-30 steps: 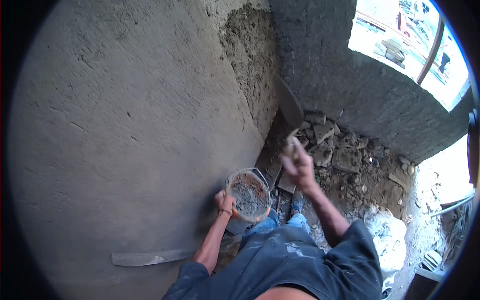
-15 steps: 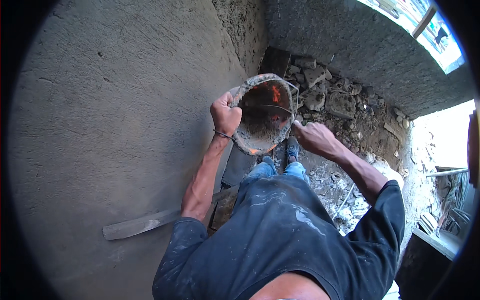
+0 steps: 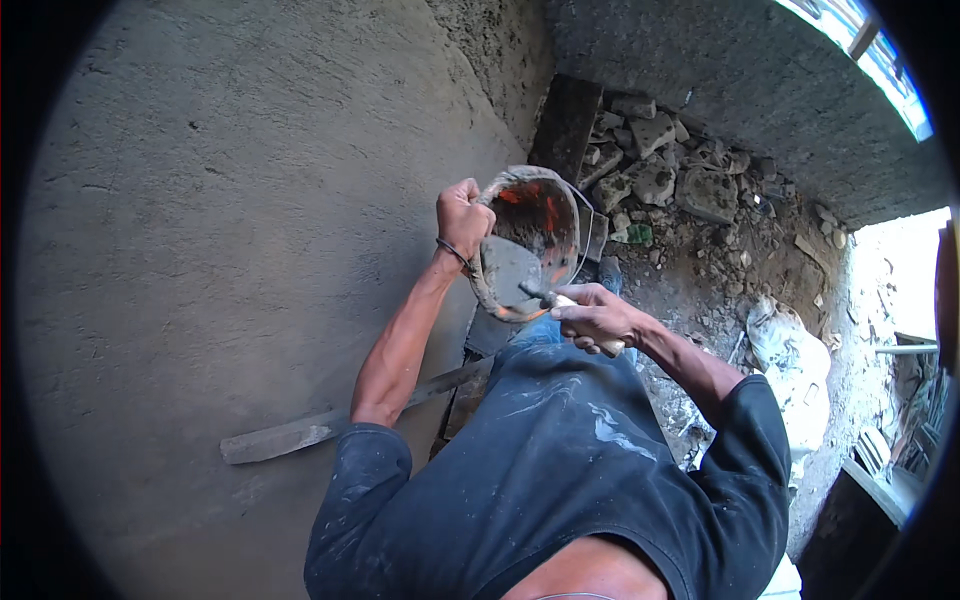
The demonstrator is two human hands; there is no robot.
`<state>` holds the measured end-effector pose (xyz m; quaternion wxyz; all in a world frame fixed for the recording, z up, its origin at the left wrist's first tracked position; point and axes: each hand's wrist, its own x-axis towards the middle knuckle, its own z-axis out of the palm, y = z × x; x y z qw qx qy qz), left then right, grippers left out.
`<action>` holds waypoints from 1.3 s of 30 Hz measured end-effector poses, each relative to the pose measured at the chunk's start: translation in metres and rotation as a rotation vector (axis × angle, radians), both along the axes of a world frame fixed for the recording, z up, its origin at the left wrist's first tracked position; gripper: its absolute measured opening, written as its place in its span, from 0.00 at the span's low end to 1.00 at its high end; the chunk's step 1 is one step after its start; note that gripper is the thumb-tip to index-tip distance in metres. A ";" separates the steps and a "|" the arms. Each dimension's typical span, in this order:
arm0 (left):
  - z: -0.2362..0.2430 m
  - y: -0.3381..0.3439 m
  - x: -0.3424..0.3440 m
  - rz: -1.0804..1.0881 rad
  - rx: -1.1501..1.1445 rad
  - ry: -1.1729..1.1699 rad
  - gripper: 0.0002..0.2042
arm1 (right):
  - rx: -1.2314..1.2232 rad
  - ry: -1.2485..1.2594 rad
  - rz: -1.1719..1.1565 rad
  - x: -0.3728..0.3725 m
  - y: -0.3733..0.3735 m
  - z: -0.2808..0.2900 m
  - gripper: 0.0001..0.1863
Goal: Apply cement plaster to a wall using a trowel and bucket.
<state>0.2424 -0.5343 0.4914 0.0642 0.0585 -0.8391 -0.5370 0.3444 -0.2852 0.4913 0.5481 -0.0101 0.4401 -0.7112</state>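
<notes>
My left hand [image 3: 463, 220] grips the left rim of a mortar-crusted bucket [image 3: 540, 205] with orange patches, held tilted in front of my body with its opening facing me. Grey residue coats the inside. My right hand [image 3: 598, 322] is closed round the light handle of a trowel, whose mortar-smeared blade [image 3: 510, 268] lies inside the lower part of the bucket. The bucket's wire handle hangs out at its right side.
A rough plastered wall [image 3: 230, 220] fills the left, with a long straight batten [image 3: 280, 442] along it. Broken concrete rubble [image 3: 705, 195] lies below a second wall [image 3: 730, 75]. A white sack [image 3: 785, 360] is at the right, near boards and other clutter [image 3: 895, 460].
Since a second ago the bucket has risen and tilted, showing much more bare interior. My right hand came from above the rubble to the bucket, and the trowel blade has since shifted lower inside it.
</notes>
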 end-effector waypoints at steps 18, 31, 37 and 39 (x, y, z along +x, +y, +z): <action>-0.119 -0.042 0.073 0.541 0.357 -0.161 0.11 | 0.328 1.013 -1.813 -0.042 0.223 0.163 0.19; -0.242 -0.144 0.164 0.565 -0.153 0.167 0.13 | 1.443 1.398 -0.964 -0.258 -0.049 0.120 0.14; -0.141 -0.105 0.151 0.709 0.445 -0.057 0.09 | 0.346 1.558 -0.838 -0.076 -0.133 0.062 0.34; -0.130 -0.099 0.145 0.645 0.566 -0.088 0.09 | 0.269 1.597 -0.848 -0.081 -0.077 0.019 0.33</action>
